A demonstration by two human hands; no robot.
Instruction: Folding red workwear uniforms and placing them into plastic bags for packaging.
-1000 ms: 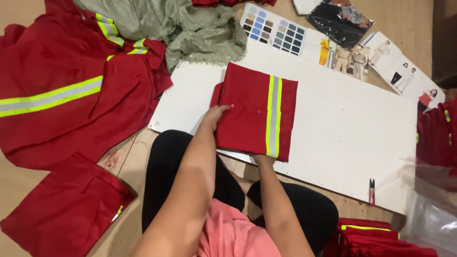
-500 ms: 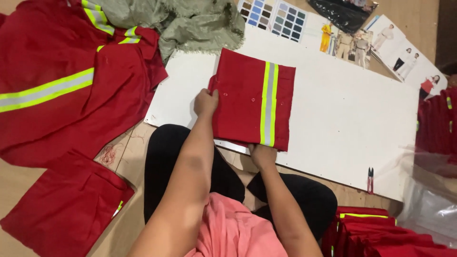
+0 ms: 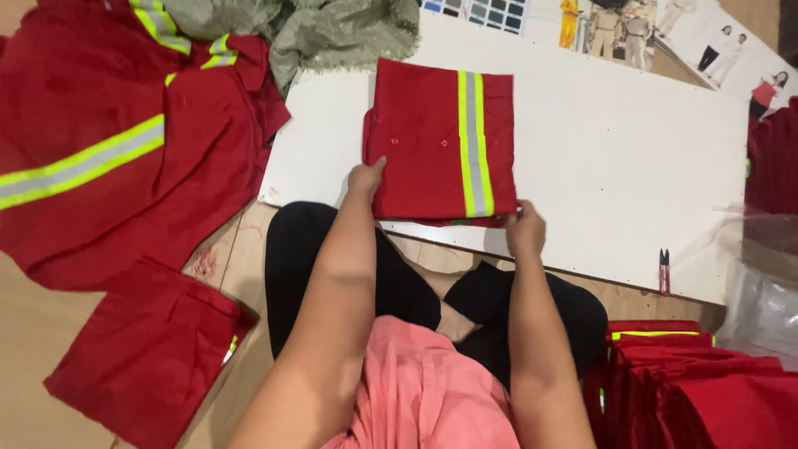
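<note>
A folded red work garment [image 3: 432,145] with a yellow and grey reflective stripe lies on a white board [image 3: 615,166] in front of me. My left hand [image 3: 366,179] rests on its near left corner, fingers pressed flat on the cloth. My right hand [image 3: 525,229] pinches the near right corner at the board's front edge. The fold is square and flat.
Loose red garments with reflective stripes [image 3: 108,158] are heaped at the left, with a folded one [image 3: 141,349] on the wooden floor. A stack of folded red garments [image 3: 690,374] sits at the lower right. Green cloth [image 3: 332,33] lies behind; small snips [image 3: 663,268] lie on the board.
The garment now lies squarer on the board. My left hand slid from its left edge down to the near left corner, and my right hand moved out to the near right corner.
</note>
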